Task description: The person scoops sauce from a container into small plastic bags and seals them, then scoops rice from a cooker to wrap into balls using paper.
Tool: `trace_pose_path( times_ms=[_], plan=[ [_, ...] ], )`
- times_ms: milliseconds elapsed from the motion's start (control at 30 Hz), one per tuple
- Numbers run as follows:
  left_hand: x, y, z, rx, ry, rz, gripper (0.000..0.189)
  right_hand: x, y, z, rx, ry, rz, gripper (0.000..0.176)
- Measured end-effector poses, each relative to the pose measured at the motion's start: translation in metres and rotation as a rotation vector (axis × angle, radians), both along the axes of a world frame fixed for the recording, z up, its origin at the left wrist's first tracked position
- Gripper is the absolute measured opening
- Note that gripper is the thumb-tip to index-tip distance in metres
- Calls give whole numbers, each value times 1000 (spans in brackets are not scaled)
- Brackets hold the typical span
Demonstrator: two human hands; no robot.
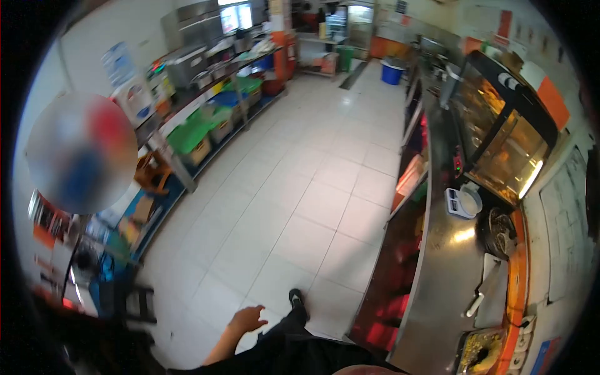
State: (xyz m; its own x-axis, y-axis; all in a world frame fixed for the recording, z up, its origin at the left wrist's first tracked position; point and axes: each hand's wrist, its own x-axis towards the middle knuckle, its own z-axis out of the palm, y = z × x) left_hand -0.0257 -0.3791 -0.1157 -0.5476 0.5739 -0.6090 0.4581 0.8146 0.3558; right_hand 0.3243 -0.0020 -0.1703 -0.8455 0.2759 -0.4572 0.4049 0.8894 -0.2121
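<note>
My left hand [248, 319] hangs low in front of my body, over the tiled floor [281, 231]. Its fingers are loosely spread and hold nothing. Below and beside it are my dark clothing and one dark shoe [296, 296]. My right hand is outside the view. To the right, on a steel counter [431, 275], a white-handled knife [480, 297] lies on a cutting board [494, 306]. A white scale [459, 204] and a dark round pan [500, 231] stand farther along it.
A lit glass display case [506, 125] stands on the right counter. Along the left wall run shelves with green-covered bins [187, 132]. A blue tub [392, 72] is at the far end, near a green bin [344, 57]. A dark stool [142, 304] stands at lower left.
</note>
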Motion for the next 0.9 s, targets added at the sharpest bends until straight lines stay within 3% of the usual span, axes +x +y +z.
trace_pose_path(
  times_ms=[133, 233, 333, 400, 467, 533, 600, 700, 733, 800, 867, 900],
  plan=[
    [-123, 57, 12, -52, -84, -128, 57, -115, 19, -31, -97, -64, -230, 36],
    [-231, 130, 19, 268, 343, -230, 54, -195, 37, -50, -184, -90, -407, 40],
    [-319, 237, 46, 715, 422, -273, 51, -264, 57, -69, -269, -135, -548, 44],
    [-357, 302, 83, 882, 119, -147, 40, -308, 74, -83, -312, -171, -605, 47],
    [-400, 355, 92, 845, -262, -138, 22, -350, 101, -107, -351, -219, -643, 50],
    [-438, 394, 93, 828, -231, -150, 15, -397, 146, -129, -372, -290, -637, 53],
    [-487, 421, 79, 780, -96, -328, 29, -452, 197, -141, -378, -375, -587, 56],
    [-568, 437, 67, 600, 138, -354, 39, -570, 270, -140, -324, -471, -434, 60],
    [-598, 432, 51, 575, 122, -284, 39, -619, 300, -147, -283, -481, -365, 62],
    [-656, 424, 30, 850, 293, -41, 27, -743, 348, -156, -174, -461, -207, 64],
    [-731, 409, 44, 490, 328, 121, 25, -924, 374, -149, -67, -329, -5, 67],
    [-766, 399, 34, 552, 361, 223, 29, -1008, 382, -150, -142, -4, 211, 64]
  ],
)
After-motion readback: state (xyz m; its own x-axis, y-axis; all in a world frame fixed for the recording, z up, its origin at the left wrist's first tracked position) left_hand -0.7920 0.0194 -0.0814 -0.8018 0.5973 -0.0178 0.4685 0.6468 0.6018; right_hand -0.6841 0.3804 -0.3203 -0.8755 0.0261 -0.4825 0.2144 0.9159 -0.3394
